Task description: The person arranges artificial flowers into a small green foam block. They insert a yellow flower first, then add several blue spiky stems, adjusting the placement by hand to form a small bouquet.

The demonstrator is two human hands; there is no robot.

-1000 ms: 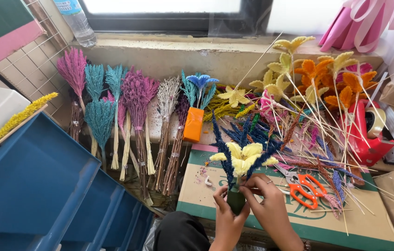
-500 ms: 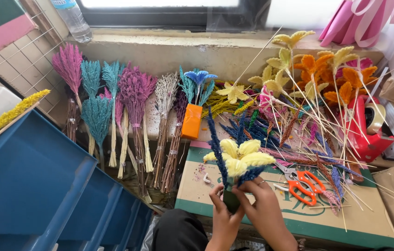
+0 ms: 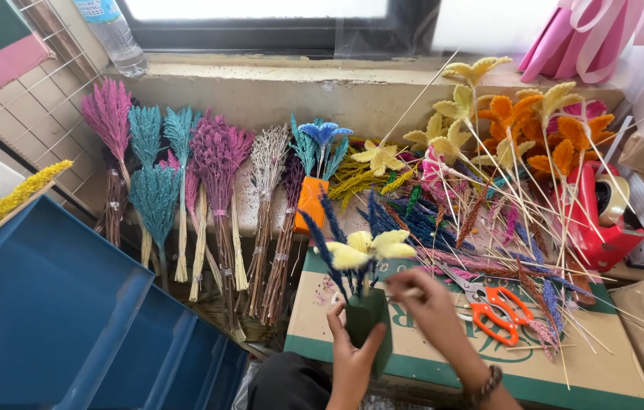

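Observation:
My left hand [image 3: 352, 357] grips a small dark green holder [image 3: 368, 319] standing on a cardboard box [image 3: 443, 364]. Yellow flowers [image 3: 371, 249] and dark blue dried sprigs [image 3: 320, 241] stick up out of the holder. My right hand [image 3: 428, 311] is just right of the holder and pinches a thin pale stem near its top. A bracelet sits on my right wrist [image 3: 485, 383].
Orange-handled scissors [image 3: 492, 307] lie on the box right of my hands. Bundles of pink, teal and purple dried grass [image 3: 185, 190] lean against the wall. Orange and yellow flowers on sticks [image 3: 519, 144] pile at right beside a red tape dispenser [image 3: 603, 212]. A blue bin [image 3: 71, 319] is at left.
The holder with the yellow flowers has shifted slightly left and lower on the box. My right hand has come off the holder and now holds a thin stem beside it.

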